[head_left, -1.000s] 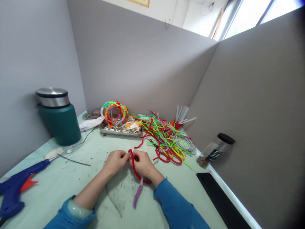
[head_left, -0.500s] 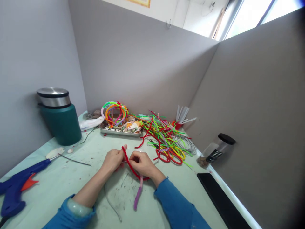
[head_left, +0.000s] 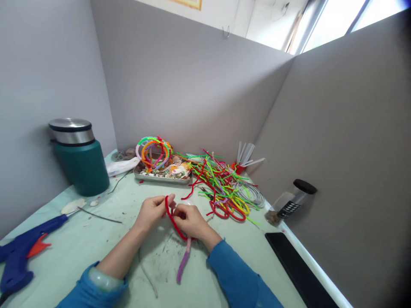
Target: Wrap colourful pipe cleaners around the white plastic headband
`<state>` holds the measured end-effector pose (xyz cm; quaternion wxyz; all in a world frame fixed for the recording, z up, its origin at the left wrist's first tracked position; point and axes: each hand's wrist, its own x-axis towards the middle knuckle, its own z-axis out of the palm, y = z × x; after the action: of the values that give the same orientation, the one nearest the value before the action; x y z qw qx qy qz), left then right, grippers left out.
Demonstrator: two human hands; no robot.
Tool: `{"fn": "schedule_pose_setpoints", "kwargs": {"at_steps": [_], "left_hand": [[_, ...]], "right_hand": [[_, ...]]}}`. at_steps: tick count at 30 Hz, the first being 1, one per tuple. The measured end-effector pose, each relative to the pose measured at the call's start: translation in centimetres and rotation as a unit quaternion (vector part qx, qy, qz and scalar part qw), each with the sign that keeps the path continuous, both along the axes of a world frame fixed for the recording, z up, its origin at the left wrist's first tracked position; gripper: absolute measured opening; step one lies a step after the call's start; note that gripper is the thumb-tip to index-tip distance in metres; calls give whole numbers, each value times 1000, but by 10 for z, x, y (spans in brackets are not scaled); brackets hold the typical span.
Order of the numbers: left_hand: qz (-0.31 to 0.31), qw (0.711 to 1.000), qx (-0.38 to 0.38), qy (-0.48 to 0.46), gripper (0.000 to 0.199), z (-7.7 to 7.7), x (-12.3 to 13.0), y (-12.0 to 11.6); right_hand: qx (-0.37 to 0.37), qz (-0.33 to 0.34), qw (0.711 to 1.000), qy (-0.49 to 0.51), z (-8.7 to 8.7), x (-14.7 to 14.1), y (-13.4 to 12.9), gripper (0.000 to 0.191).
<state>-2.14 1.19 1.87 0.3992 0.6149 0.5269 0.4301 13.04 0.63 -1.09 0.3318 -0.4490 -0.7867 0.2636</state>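
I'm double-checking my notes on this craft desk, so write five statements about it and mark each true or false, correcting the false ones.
1. The left hand holds the red fuzzy strand. True.
2. The glue gun lies on the person's right. False: the glue gun lies on the left.
3. A purple fuzzy end points toward the person, below the right hand. True.
4. The coloured rings are right of the tangled strands. False: the coloured rings are at the metal tray, left of the tangled strands.
5. The green bottle stands upright. True.
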Motion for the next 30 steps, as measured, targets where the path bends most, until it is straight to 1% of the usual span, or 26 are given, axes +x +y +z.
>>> {"fn": "schedule_pose_setpoints", "kwargs": {"at_steps": [3, 5, 7, 9, 11, 13, 15, 18, 22, 25, 28, 30], "left_hand": [[7, 997, -54, -57, 55, 2, 0, 1], [4, 993, -74, -93, 61, 3, -1, 2], [-1, 991, -79, -106, 64, 5, -3, 2], [-4, 994, -61, -95, 59, 5, -4, 3], [-10, 997, -31, -76, 51, 3, -5, 4], [-31, 998, 2, -49, 43, -1, -6, 6], [-50, 998, 30, 6, 35, -4, -6, 6], [-61, 991, 67, 95, 26, -5, -5, 5], [-84, 973, 141, 159, 23, -6, -4, 3], [-102, 954, 187, 209, 25, -10, -3, 3], [-99, 938, 222, 247, 27, -14, -3, 3], [-89, 930, 240, 263, 26, -15, -3, 2]], "right_hand": [[-4, 3, 1000, -2, 0, 0, -1, 8], [-2, 8, 1000, -4, 0, 0, -1, 8], [-1, 8, 1000, -3, -1, 0, -1, 8], [-5, 4, 1000, 8, -2, 0, 0, 8], [-18, -1, 999, 30, -2, 1, 1, 8], [-40, -8, 997, 60, -2, 1, 3, 8], [-62, -21, 994, 83, -2, 2, 4, 7], [-85, -44, 990, 107, -3, 3, 6, 6], [-115, -59, 978, 161, -7, 4, 11, 6], [-125, -73, 969, 200, -10, 4, 14, 8], [-122, -80, 965, 216, -10, 4, 15, 10], [-112, -73, 968, 212, -10, 4, 14, 10]]}}
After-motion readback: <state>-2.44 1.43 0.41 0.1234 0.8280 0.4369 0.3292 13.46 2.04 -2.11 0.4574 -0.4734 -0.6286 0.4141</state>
